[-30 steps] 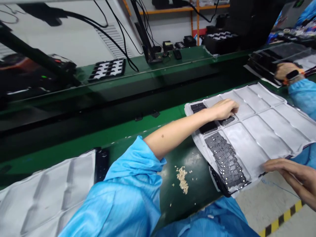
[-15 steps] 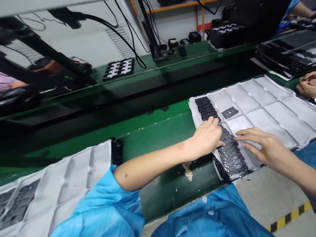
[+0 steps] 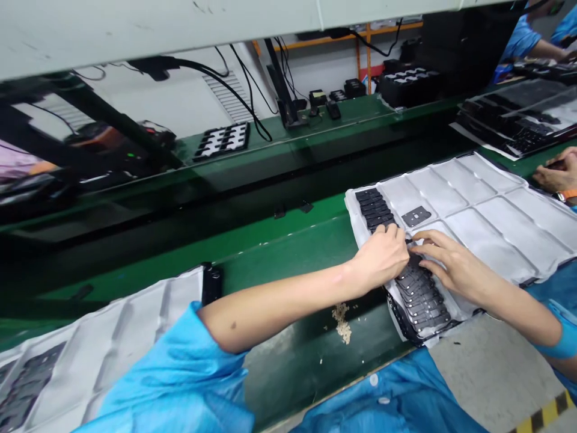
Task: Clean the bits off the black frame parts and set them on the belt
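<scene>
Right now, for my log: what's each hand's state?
Left hand: fingers curled at the black parts; grip cannot be told.
Right hand: open, fingers and thumb apart, at the same parts.

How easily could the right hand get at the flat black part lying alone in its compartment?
Probably yes: the right hand is close to the flat black part, with seemingly only a low tray ridge between; the left hand is off to one side.

A green bench (image 3: 297, 252), parts trays (image 3: 491, 225) and blue smocks (image 3: 180, 385) show a factory workshop.
</scene>
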`<state>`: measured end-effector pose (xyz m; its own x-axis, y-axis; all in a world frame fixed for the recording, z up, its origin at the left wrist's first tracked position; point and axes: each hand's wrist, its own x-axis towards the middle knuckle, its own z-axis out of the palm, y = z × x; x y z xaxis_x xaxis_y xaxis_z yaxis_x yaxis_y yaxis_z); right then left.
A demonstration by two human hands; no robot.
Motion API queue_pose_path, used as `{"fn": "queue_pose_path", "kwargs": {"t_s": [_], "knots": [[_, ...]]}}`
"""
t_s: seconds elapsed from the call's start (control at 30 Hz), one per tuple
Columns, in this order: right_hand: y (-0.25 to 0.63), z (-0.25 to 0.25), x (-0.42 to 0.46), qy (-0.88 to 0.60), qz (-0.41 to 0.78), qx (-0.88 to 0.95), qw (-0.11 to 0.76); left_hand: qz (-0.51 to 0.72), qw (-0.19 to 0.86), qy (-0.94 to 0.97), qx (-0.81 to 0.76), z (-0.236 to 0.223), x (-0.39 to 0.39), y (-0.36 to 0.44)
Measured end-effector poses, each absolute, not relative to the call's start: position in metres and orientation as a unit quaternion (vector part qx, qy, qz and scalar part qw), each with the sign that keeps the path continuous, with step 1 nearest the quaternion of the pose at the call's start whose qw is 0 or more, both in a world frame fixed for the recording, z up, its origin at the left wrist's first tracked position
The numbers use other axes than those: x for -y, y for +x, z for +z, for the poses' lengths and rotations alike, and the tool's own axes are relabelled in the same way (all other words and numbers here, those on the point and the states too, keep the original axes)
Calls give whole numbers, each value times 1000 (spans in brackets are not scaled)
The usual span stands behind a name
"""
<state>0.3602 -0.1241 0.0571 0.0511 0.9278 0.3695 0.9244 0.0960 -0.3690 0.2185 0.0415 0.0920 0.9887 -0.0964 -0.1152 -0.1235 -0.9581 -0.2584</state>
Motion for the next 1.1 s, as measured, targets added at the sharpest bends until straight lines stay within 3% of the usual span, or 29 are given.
{"fn": "queue_pose_path", "kwargs": {"t_s": [0.13,0.27,0.63,0.87,1.1], "knots": [[361,58,133,-688,-10,655,312,38,143,-988,-40,101,-50,217],[381,53,135,-706,-34,635,312,20,81,-996,28,118,-62,234],[430,35,93,-745,-38,649,147,17,-29,-994,99,99,-78,322],[445,39,90,-746,-57,623,227,58,-88,-986,131,112,-96,322],[450,43,80,-745,-56,619,242,81,-188,-968,142,109,-111,343]]}}
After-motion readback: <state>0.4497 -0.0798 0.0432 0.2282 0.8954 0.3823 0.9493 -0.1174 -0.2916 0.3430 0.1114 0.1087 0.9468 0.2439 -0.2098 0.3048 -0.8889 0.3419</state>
